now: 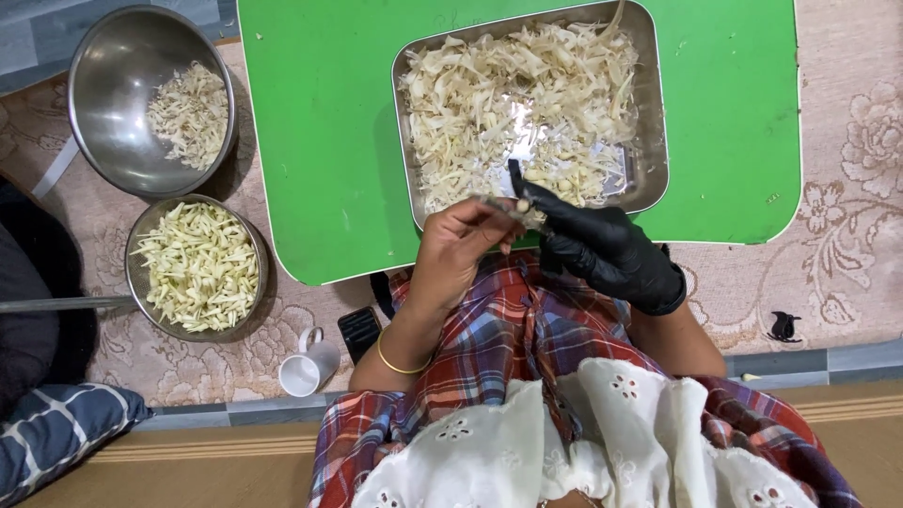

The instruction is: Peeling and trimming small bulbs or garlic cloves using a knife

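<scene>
— What have you got in your fingers just now?

— My left hand is bare, fingers curled in and pinched on one small pale bud, right over the near edge of the steel tray. My right hand, in the black glove, is closed round a little dark-handled blade and its fingertips meet the same bud. Both hands sit just above my checked lap, at the near rim of the green board.

— How do you do this bit well?

— I'd say: grip the piece close to its end so it can't roll, keep the blade moving away from my bare thumb, and work over the tray so trimmings drop in with the pale shreds already there.

— And the bowls to your left?

— The far steel bowl has a small heap of whitish scraps; the nearer bowl is full of yellow-green pieces. A white mug lies on its side near my left elbow, with a dark flat object just beside it.

— Anything you can't make out?

— The blade's edge is hidden behind my fingers, so I can't tell whether it is cutting or only resting on the bud. The bud itself is too small to read. A dark shape at the left edge is cut off.
</scene>
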